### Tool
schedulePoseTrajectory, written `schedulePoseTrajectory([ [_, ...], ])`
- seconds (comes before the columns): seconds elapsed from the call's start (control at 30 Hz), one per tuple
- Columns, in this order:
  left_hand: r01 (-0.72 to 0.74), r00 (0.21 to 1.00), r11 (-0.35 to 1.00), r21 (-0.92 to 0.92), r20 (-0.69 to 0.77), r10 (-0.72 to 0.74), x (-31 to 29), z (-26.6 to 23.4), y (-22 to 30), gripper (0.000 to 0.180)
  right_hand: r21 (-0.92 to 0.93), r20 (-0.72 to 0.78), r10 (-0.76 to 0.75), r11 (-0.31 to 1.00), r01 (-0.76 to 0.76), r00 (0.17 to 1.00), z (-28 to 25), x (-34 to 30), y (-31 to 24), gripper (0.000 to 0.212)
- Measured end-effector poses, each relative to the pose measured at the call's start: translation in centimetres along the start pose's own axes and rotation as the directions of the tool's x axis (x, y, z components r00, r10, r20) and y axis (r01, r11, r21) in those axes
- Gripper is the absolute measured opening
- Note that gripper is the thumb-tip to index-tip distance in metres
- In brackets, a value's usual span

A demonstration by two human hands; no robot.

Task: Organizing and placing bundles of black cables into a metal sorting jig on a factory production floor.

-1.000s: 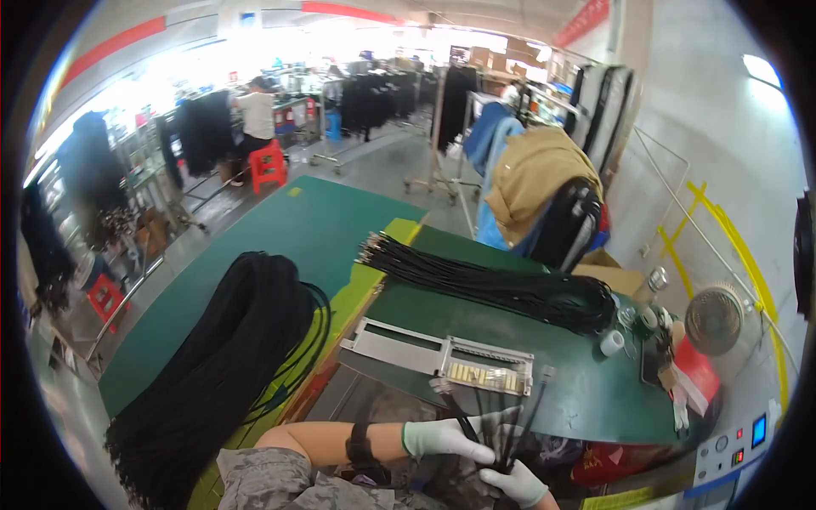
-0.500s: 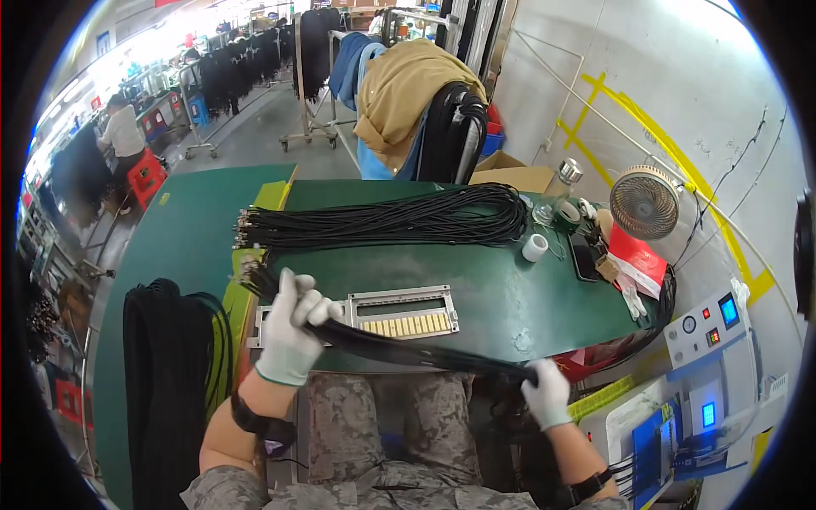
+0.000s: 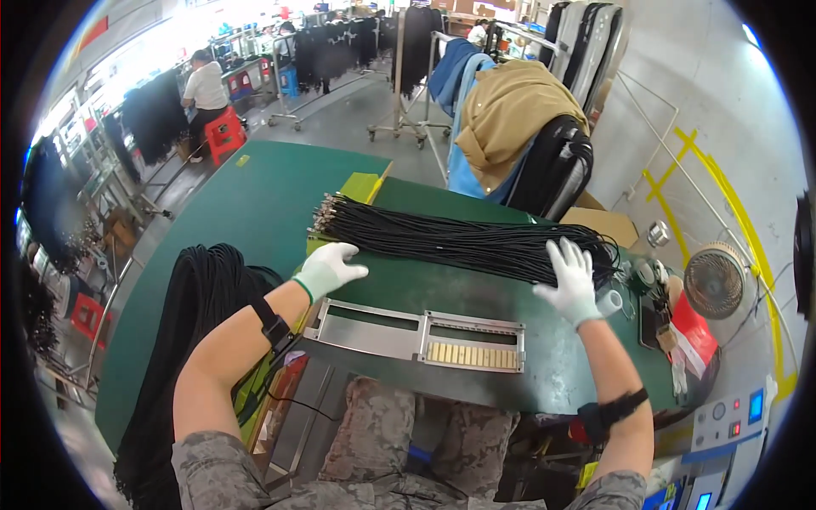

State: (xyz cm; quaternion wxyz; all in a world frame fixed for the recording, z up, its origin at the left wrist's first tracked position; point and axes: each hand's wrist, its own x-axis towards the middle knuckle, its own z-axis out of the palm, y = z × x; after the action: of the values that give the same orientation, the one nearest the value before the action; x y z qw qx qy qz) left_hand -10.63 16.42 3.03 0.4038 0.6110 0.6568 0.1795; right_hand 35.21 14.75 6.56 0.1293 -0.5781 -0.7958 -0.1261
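Observation:
A long bundle of black cables (image 3: 450, 244) lies across the green table, its metal connector ends (image 3: 323, 214) at the left and its looped end at the right. My left hand (image 3: 331, 269), in a white glove, is just nearer me than the connector ends, fingers stretched and holding nothing. My gloved right hand (image 3: 569, 282) has its fingers spread over the near edge of the looped end; whether it touches the cables I cannot tell. Nearer me lies a flat metal frame (image 3: 374, 342) with a row of yellowish blocks (image 3: 473, 355) in its right half.
Another black cable bundle (image 3: 191, 314) hangs over the table's left side. At the right are a white roll (image 3: 609, 303), a red packet (image 3: 693, 331), a fan (image 3: 714, 280) and a control panel (image 3: 729, 416). A garment rack (image 3: 518, 110) stands beyond; a person (image 3: 205, 93) sits far left.
The cable bundle that both hands held has been laid with the others on the table and let go. Both hands have opened and moved farther from me. The view has swung left.

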Motion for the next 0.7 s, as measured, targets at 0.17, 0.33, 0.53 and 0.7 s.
schedulePoseTrajectory([
  [0.17, -0.214, 0.819, 0.307, 0.927, 0.000, 0.574, -0.4, 1.5, 0.9, 0.098, 0.198, -0.013, -0.046, 0.979, 0.048, 0.999, 3.9, -6.2, -1.5, 0.089],
  [0.33, -0.133, 0.818, 0.159, 0.978, 0.018, 0.574, 6.9, 0.7, 3.2, 0.096, 0.375, -0.050, 0.116, 0.923, -0.088, 0.992, 6.7, -11.8, 1.2, 0.078],
  [0.53, -0.236, 0.957, 0.334, 0.912, 0.159, 0.242, 11.6, 0.2, 5.5, 0.065, 0.462, -0.072, 0.160, 0.880, -0.109, 0.985, 6.8, -12.1, 0.9, 0.077],
  [0.7, -0.190, 0.969, 0.404, 0.895, 0.106, 0.221, 12.4, 0.7, 4.9, 0.037, 0.503, -0.069, 0.178, 0.856, -0.120, 0.982, 7.0, -12.4, 1.0, 0.073],
])
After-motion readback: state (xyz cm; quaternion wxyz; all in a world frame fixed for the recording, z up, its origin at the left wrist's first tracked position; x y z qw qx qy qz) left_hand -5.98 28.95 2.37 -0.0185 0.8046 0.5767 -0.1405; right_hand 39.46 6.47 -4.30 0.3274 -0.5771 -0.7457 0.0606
